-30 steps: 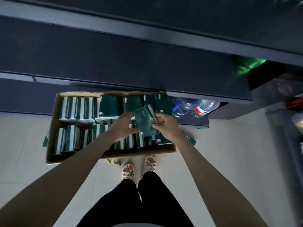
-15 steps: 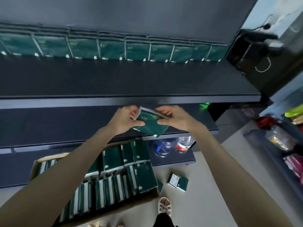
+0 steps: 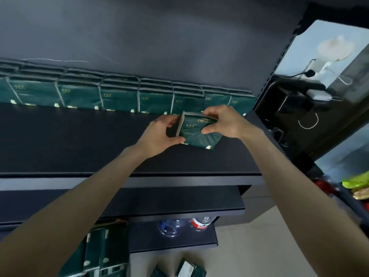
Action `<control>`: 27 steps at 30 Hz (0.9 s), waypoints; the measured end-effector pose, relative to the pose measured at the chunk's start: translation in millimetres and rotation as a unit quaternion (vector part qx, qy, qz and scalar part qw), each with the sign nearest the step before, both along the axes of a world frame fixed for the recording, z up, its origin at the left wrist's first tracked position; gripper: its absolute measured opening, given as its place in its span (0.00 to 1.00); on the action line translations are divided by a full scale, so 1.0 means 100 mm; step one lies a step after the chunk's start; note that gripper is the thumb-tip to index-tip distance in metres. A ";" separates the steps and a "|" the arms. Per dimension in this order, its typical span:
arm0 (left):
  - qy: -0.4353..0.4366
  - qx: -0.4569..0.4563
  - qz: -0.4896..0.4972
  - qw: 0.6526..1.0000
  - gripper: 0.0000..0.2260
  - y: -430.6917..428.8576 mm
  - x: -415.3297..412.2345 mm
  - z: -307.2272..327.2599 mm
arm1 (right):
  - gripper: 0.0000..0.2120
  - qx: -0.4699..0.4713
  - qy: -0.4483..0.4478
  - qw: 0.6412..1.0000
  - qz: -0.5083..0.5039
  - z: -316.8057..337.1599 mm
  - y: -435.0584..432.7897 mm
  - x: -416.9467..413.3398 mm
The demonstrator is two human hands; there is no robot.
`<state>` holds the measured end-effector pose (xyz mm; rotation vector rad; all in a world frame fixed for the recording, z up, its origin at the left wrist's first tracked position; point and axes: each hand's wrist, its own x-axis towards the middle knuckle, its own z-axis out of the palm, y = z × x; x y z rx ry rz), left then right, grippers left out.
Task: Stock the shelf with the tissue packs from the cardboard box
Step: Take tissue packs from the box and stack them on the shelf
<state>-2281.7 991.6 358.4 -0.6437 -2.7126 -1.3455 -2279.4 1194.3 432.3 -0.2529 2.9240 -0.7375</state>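
Over the dark shelf, the fingers of the right hand curl across the top edge of a green pack, and the thumb presses into its face. The left hand grips the pack's left side, fingers above and thumb underneath, so both hands are clamped on the same pack. It is tilted, with its printed face toward the camera and its white-edged side turned left. Its lower corner is down at the shelf board; whether it touches cannot be told.

Just behind the hands, a row of matching green packs stands upright along the back panel, running from the left edge of view almost to the shelf's right upright. The held pack sits in front of the right end of that row. Both bare forearms reach up from the bottom corners of the view.

Below the shelf, a second board juts out, and under it a lower one carries two plastic bottles, one with a red label. At lower left, the box shows a cardboard edge with more green packs standing inside. Two loose packs lie on the pale floor near the box. Bright snack bags show at the far right.
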 end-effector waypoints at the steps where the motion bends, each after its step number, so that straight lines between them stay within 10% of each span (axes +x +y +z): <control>1: 0.007 -0.031 0.010 0.999 0.31 0.11 -0.15 0.01 | 0.16 0.013 0.005 1.000 -0.001 0.02 0.13 -0.16; 13: 0.136 -0.395 0.051 0.907 0.40 0.96 -1.43 0.10 | 0.30 0.111 0.064 0.991 -0.049 -0.26 1.01 -1.44; 22: 0.071 -0.466 0.047 0.881 0.44 1.06 -1.84 0.08 | 0.28 0.167 0.119 0.978 -0.029 -0.47 1.04 -1.81; 27: 0.073 -0.468 0.047 0.880 0.44 1.07 -1.87 0.05 | 0.43 0.189 0.145 0.971 0.001 -0.54 1.01 -1.86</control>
